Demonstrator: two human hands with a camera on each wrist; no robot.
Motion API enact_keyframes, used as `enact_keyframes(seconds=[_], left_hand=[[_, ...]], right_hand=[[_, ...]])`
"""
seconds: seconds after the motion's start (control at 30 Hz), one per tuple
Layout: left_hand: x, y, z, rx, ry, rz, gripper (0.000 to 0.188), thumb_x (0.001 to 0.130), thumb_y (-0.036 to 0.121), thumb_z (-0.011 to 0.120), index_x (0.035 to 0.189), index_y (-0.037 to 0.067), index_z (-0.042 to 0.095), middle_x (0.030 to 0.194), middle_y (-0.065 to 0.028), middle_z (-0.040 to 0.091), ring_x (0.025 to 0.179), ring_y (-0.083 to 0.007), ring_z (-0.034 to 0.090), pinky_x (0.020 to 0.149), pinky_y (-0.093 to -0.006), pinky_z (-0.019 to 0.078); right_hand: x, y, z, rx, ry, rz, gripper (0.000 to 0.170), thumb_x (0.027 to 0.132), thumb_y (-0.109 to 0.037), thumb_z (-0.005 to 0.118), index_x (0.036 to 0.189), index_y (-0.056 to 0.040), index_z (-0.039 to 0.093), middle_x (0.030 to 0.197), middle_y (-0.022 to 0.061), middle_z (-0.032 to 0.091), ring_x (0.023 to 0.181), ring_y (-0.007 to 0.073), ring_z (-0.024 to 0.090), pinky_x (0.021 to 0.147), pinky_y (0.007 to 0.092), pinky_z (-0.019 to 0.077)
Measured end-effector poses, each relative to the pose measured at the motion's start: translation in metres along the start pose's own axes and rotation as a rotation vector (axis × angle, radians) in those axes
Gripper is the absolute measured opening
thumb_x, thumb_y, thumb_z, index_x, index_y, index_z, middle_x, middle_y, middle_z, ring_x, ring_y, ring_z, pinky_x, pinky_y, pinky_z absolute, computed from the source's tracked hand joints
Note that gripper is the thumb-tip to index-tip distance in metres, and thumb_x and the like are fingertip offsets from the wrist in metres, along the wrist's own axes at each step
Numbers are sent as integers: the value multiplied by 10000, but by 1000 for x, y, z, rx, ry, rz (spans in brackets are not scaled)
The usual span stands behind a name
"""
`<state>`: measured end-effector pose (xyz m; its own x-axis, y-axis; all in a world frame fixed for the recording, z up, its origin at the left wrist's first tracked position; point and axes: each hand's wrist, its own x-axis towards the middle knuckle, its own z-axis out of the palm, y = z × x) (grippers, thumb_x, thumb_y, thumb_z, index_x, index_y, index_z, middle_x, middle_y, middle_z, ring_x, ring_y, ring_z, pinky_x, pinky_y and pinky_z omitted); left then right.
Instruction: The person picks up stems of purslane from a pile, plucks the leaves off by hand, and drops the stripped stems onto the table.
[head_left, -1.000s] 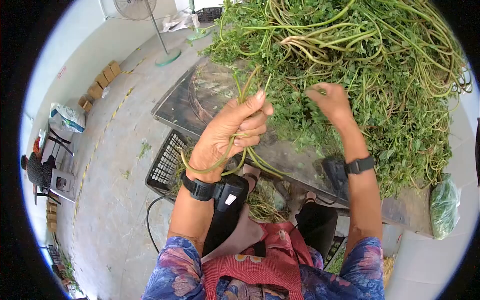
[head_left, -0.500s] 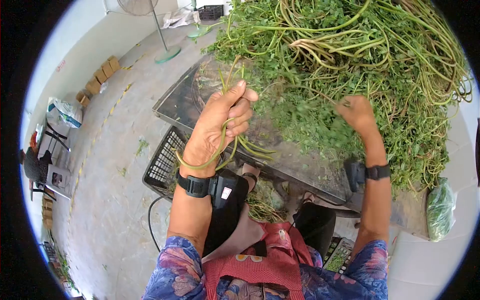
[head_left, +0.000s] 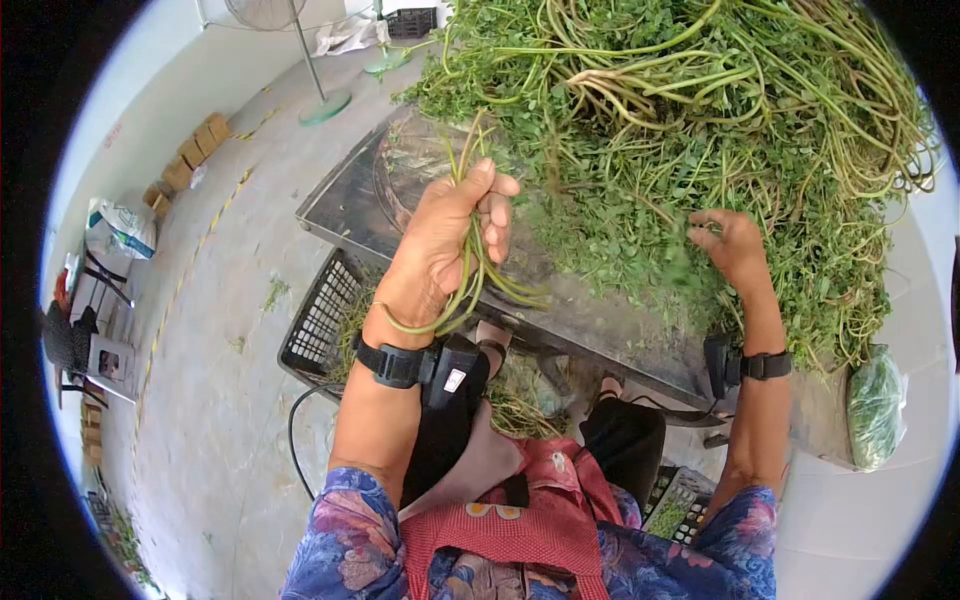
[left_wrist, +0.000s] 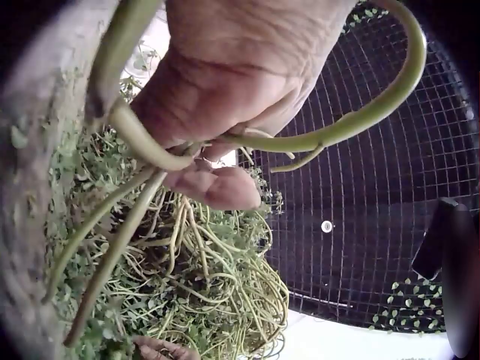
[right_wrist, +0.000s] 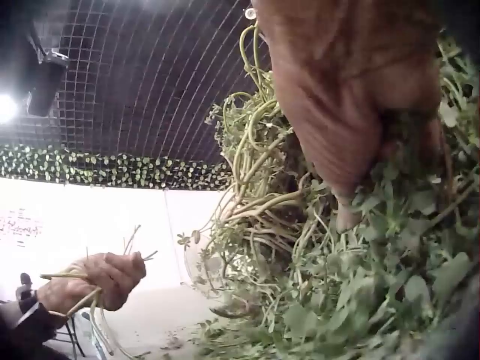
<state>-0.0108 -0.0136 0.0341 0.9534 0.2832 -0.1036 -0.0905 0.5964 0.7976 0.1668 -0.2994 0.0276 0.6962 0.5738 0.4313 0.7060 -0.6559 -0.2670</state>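
Note:
My left hand [head_left: 450, 225] holds several long green stems [head_left: 478, 262] between thumb and fingers, above the table's near edge. Their cut ends poke up past the thumb, and the lower parts bend back over the wrist; one thick stem [left_wrist: 360, 127] curves across the palm in the left wrist view. Over at the right, my right hand [head_left: 735, 248] pinches a leafy stem at the pile's near side, where the greenery is blurred. Leaves [right_wrist: 390, 195] surround its fingertips in the right wrist view, partly hiding them. A big heap of leafy greens [head_left: 640, 120] spreads behind both hands.
The dark table [head_left: 345, 205] has a black crate [head_left: 318, 325] below its left side. A plastic bag of greens [head_left: 876, 410] sits at the right end. Cut stems [head_left: 520, 412] lie on the floor by my feet. A fan stand [head_left: 322, 106] and cardboard boxes [head_left: 190, 152] are farther off.
My right hand has pulled away to the right from near the left hand, drawing a leafy stem over the pile. The left hand has shifted slightly left, still holding its stems, fingers looser.

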Motion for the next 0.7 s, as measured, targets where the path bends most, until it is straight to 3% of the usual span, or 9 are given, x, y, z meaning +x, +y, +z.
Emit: enact_keyframes(seconds=[0.1,0.17,0.23,0.27,0.33,0.53,0.7], left_hand=[[4,-3,-10,-1,-55,33,293,937,265,485,905,-15,566,553,4,456,410,-64,370,311,-190,282],[7,-2,-13,-112,-135,2,280,932,250,497,909,-21,562,558,-9,458,402,-55,361,299,-177,274],[7,-3,-14,-136,-143,9,276,925,247,512,892,-23,555,572,-21,473,397,-57,357,297,-177,265],[7,-3,-15,-159,-153,12,273,918,244,526,875,-25,548,585,-33,488,392,-59,354,295,-178,256],[6,-1,-12,-142,-134,15,258,909,238,540,849,-13,546,577,-32,485,387,-57,349,292,-179,251],[6,0,-13,-143,-73,24,274,886,234,571,700,63,463,559,-34,460,374,-51,320,274,-176,231],[8,1,-15,-159,-76,-22,331,906,241,531,646,106,375,571,-34,433,379,-52,291,267,-173,225]], right_hand=[[7,-22,-5,23,-39,150,200,728,-249,694,851,-91,686,718,161,630,634,312,594,598,378,457],[13,-28,0,15,-9,130,209,731,-268,684,850,-97,689,707,164,627,621,308,592,588,370,452],[21,-38,4,159,114,-71,213,736,-288,677,840,-103,689,688,163,623,609,301,590,583,365,447],[26,-45,6,160,114,-73,213,736,-288,677,840,-103,689,688,163,623,609,301,590,583,365,447],[38,-67,7,117,2,52,214,734,-294,675,838,-108,692,702,149,631,650,298,603,606,371,457],[59,-117,48,-10,-228,73,228,741,-305,663,831,-97,690,789,154,640,734,312,618,673,415,486],[58,-161,81,-84,-265,79,207,746,-231,651,808,-34,666,848,189,639,802,339,624,712,418,496]])
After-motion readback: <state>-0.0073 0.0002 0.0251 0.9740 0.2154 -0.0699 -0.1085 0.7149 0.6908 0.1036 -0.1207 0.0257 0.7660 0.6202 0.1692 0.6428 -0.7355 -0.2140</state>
